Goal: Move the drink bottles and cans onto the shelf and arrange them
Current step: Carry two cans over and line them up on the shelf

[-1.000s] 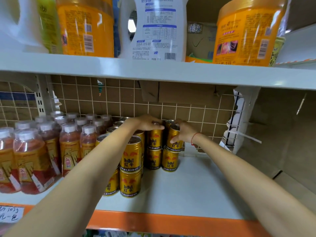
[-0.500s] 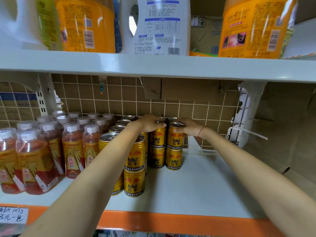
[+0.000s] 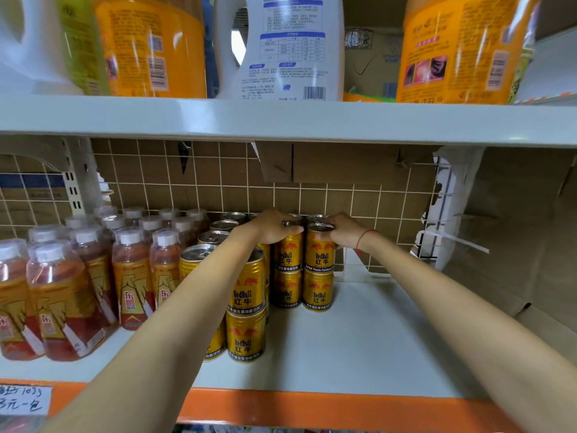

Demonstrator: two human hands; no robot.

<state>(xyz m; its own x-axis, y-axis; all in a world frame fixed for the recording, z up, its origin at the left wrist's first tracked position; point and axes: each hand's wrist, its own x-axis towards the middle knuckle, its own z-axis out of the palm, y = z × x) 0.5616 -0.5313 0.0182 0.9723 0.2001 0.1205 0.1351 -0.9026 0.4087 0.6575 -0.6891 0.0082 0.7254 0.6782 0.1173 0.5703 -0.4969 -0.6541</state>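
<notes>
Cans (image 3: 319, 260) — metal, glossy gold print, bare silvery tops with a bright sheen. Bottles (image 3: 131, 276) — clear plastic, shiny, with matt white plastic caps and glossy film labels. Shelf (image 3: 359, 339) — smooth painted surface, pale, matt; front lip (image 3: 312, 407) orange, slight gloss. Back grid (image 3: 193, 189) — thin white-coated wire. Behind it, cardboard (image 3: 343, 164), brown, dull, a little creased. Upper shelf: large jugs (image 3: 290, 48) of smooth white plastic with paper-like printed labels; orange tubs (image 3: 462, 48) under glossy wrap. Price tag (image 3: 22, 398) — plain white paper, handwritten.
</notes>
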